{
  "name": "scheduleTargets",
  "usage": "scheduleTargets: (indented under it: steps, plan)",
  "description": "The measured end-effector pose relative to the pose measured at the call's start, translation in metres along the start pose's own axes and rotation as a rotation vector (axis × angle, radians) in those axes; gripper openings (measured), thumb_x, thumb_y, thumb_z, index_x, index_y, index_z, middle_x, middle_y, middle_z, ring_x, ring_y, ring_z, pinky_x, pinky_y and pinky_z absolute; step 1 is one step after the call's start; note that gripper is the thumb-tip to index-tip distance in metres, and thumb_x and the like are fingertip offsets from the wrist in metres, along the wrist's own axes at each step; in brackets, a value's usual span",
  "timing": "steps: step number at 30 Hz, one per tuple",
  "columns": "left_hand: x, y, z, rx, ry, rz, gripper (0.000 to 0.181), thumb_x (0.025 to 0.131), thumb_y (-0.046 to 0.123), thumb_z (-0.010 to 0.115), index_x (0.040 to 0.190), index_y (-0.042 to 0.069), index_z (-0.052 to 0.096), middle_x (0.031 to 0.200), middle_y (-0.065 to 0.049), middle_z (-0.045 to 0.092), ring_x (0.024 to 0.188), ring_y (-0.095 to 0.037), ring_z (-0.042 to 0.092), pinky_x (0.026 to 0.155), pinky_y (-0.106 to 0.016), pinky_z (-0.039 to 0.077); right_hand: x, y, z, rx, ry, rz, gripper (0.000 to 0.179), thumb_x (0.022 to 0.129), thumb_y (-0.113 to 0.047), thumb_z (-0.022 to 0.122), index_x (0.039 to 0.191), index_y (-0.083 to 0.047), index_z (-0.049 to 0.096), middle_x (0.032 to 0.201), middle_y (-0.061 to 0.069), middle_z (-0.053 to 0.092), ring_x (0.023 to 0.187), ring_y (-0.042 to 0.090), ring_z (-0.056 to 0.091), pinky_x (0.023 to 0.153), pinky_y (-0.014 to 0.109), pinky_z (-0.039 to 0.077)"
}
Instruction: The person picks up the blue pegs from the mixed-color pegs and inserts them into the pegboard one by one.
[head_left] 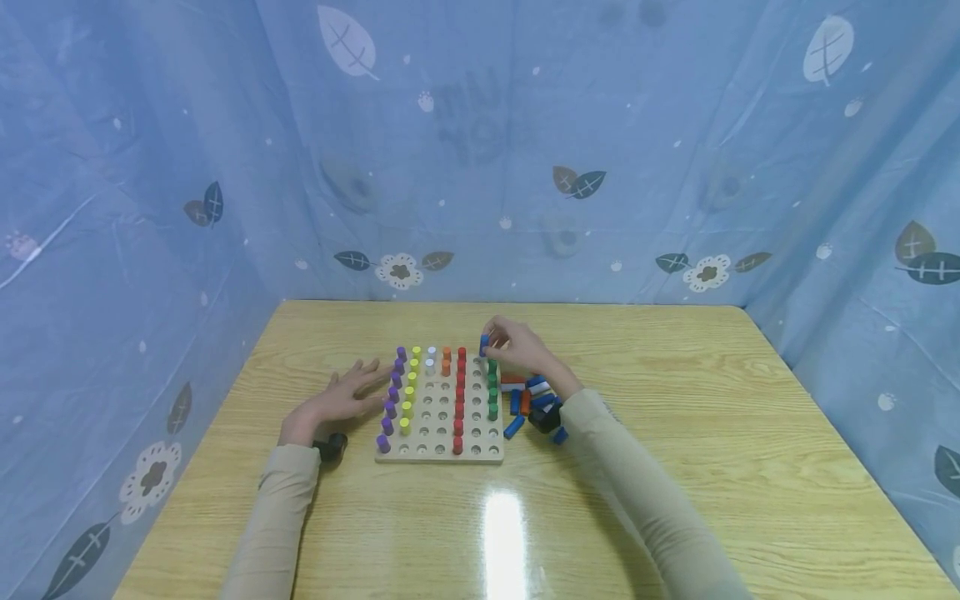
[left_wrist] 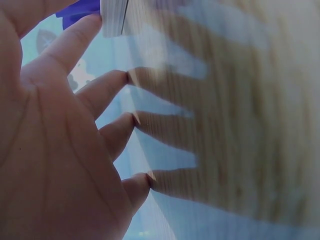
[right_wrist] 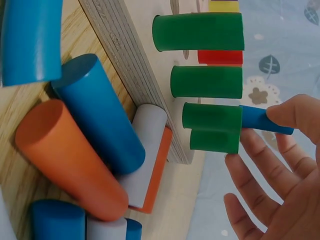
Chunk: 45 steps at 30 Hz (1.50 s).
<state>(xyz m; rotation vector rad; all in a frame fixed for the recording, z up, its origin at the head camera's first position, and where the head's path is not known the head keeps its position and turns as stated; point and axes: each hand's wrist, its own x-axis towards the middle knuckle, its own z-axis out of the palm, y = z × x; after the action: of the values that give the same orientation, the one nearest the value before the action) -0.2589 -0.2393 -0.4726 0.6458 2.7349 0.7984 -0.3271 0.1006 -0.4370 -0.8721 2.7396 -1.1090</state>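
A wooden pegboard [head_left: 442,458] lies on the table, with purple pegs [head_left: 393,393], yellow pegs [head_left: 409,392], white pegs [head_left: 430,367], orange pegs [head_left: 446,367], red pegs [head_left: 460,394] and green pegs [head_left: 492,396] in columns. My right hand [head_left: 521,346] pinches a blue peg [right_wrist: 265,120] between thumb and fingers, over the far end of the column between red and green. Whether its lower end is in a hole is hidden by green pegs in the right wrist view. My left hand [head_left: 341,398] rests with spread fingers on the table at the board's left edge, beside the purple pegs.
Loose blue, orange and white pegs [right_wrist: 100,115] lie in a heap right of the board, partly under the right forearm. Black wrist devices [head_left: 332,447] sit at both wrists. A blue patterned curtain [head_left: 495,167] surrounds the table's [head_left: 675,433] back and sides.
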Motion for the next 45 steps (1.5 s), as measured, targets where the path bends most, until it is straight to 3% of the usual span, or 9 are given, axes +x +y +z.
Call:
scheduleTargets:
  steps: [12,34,45]
  plan:
    - [-0.002,0.0,0.004,0.004,0.005,0.0,0.061,0.087,0.044,0.046,0.139,0.02,0.025,0.145,-0.017,0.011,0.13,-0.043,-0.001,0.096,-0.065,-0.01,0.0,-0.006,0.007,-0.053,-0.038,0.108,0.016,0.082,-0.025,0.06,0.095,-0.018,0.054,0.089,-0.005,0.06,0.085,0.013,0.055,0.069,0.031,0.046]
    - [-0.001,-0.001,0.003,-0.01,-0.002,-0.002,0.06,0.087,0.041,0.047,0.139,0.018,0.025,0.145,-0.018,0.01,0.13,-0.042,-0.003,0.095,-0.065,-0.011,0.007,0.001,0.016,-0.089,-0.037,0.113,0.015,0.079,-0.025,0.064,0.091,-0.02,0.056,0.086,-0.007,0.061,0.078,0.01,0.056,0.065,0.027,0.045]
    - [0.001,-0.001,0.001,-0.009,-0.007,-0.007,0.061,0.087,0.042,0.047,0.139,0.02,0.025,0.146,-0.015,0.01,0.131,-0.04,-0.003,0.096,-0.063,-0.011,0.01,0.001,0.015,-0.103,-0.051,0.122,0.018,0.08,-0.024,0.063,0.096,-0.017,0.058,0.087,-0.004,0.062,0.08,0.012,0.057,0.069,0.029,0.046]
